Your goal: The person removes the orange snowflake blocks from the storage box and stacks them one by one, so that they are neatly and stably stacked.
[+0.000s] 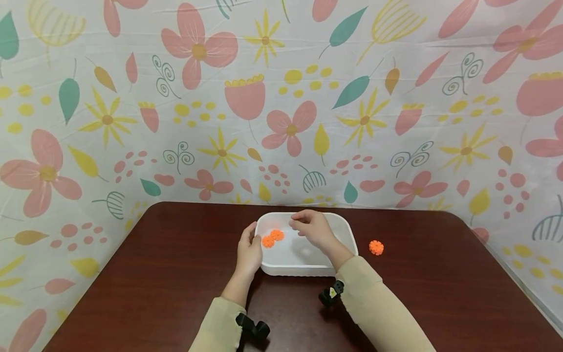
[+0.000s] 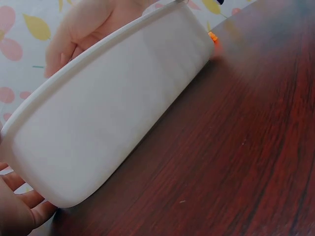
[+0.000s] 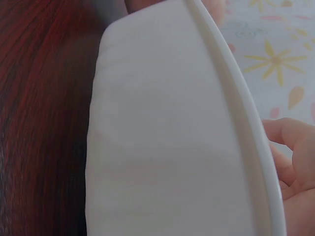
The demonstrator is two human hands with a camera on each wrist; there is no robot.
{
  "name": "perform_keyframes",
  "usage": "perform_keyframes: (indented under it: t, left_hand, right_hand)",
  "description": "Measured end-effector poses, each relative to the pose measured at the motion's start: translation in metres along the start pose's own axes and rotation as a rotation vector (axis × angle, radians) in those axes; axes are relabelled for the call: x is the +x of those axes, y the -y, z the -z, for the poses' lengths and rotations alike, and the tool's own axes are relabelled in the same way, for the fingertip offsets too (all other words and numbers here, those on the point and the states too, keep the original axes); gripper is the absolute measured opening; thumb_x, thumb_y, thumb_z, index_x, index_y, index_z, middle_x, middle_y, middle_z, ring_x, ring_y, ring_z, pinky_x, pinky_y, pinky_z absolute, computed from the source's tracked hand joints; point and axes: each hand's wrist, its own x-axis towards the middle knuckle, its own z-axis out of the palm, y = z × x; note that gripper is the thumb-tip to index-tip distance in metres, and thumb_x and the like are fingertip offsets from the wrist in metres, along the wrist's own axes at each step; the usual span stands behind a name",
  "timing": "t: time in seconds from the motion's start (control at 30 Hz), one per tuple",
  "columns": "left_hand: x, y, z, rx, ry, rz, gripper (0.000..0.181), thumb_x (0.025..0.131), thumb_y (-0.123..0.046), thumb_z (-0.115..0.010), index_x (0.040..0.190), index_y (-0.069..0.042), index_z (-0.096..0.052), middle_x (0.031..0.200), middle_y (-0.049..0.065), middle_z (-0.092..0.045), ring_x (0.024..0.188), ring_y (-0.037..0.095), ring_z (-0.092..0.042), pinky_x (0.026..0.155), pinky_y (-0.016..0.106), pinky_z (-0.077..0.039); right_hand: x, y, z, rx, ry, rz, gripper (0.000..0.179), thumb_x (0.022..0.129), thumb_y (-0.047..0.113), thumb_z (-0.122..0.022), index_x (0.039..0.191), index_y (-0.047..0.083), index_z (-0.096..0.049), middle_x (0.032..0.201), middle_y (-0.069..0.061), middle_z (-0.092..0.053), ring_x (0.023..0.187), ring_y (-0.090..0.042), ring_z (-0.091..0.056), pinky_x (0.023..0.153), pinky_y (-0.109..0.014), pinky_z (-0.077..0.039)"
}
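A white plastic tray [image 1: 296,270] with rounded corners stands on the table. My left hand [image 1: 249,252] holds its left side, the thumb near the rim; in the left wrist view the fingers [image 2: 37,211] lie against the tray's end. Inside, toward the left, lie two orange toothed discs [image 1: 268,241], touching or overlapping. Above the tray's back half is my right hand [image 1: 314,229], fingers loosely bent, thumb and forefinger a little apart. Nothing shows between them. The right wrist view mostly shows the tray's outer wall [image 3: 162,118], which covers part of that hand [image 3: 295,167].
Another orange toothed piece [image 1: 376,247] lies on the dark wood-grain table [image 1: 431,283], right of the tray. Behind the table hangs a flower-patterned cloth [image 1: 290,166]. Black camera mounts [image 1: 252,328] are strapped at both wrists.
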Motion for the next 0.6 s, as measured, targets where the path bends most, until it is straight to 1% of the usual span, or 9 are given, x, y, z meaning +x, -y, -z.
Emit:
perform_keyframes:
  t: [0.27, 0.47, 0.57, 0.6]
  left_hand:
    - [0.001, 0.0, 0.0, 0.003, 0.001, -0.01, 0.044, 0.099, -0.011, -0.037, 0.143, -0.008, -0.039, 0.142, 0.016, -0.044, 0.126, 0.031, -0.046, 0.104, 0.049, -0.039]
    - [0.001, 0.001, 0.0, 0.005, 0.003, -0.002, 0.045, 0.098, -0.012, -0.038, 0.143, -0.007, -0.038, 0.143, 0.016, -0.044, 0.126, 0.031, -0.046, 0.105, 0.048, -0.039]
    - [0.002, 0.002, 0.0, -0.001, 0.006, -0.002, 0.045, 0.098, -0.011, -0.038, 0.143, -0.007, -0.038, 0.142, 0.016, -0.045, 0.125, 0.031, -0.047, 0.104, 0.048, -0.04]
    - [0.002, 0.002, 0.0, -0.003, 0.006, -0.002, 0.045, 0.098, -0.011, -0.038, 0.143, -0.007, -0.038, 0.142, 0.015, -0.045, 0.124, 0.031, -0.047, 0.103, 0.048, -0.04]
  right_hand:
    - [0.009, -0.001, -0.015, -0.013, -0.025, 0.021, 0.022, 0.087, 0.015, -0.066, 0.104, 0.001, -0.068, 0.097, -0.013, -0.069, 0.083, -0.018, -0.066, 0.068, -0.03, -0.056]
    - [0.012, -0.002, -0.024, -0.03, -0.03, 0.013, 0.02, 0.086, 0.015, -0.067, 0.102, 0.003, -0.068, 0.095, -0.011, -0.07, 0.082, -0.016, -0.065, 0.068, -0.029, -0.056]
    - [0.012, -0.001, -0.027, -0.046, -0.027, 0.02, 0.02, 0.086, 0.015, -0.067, 0.102, 0.002, -0.068, 0.094, -0.011, -0.07, 0.082, -0.017, -0.065, 0.068, -0.029, -0.056]
    - [0.012, -0.001, -0.028, -0.052, -0.025, 0.022, 0.02, 0.086, 0.015, -0.067, 0.102, 0.002, -0.069, 0.094, -0.011, -0.07, 0.082, -0.02, -0.065, 0.068, -0.029, -0.056]
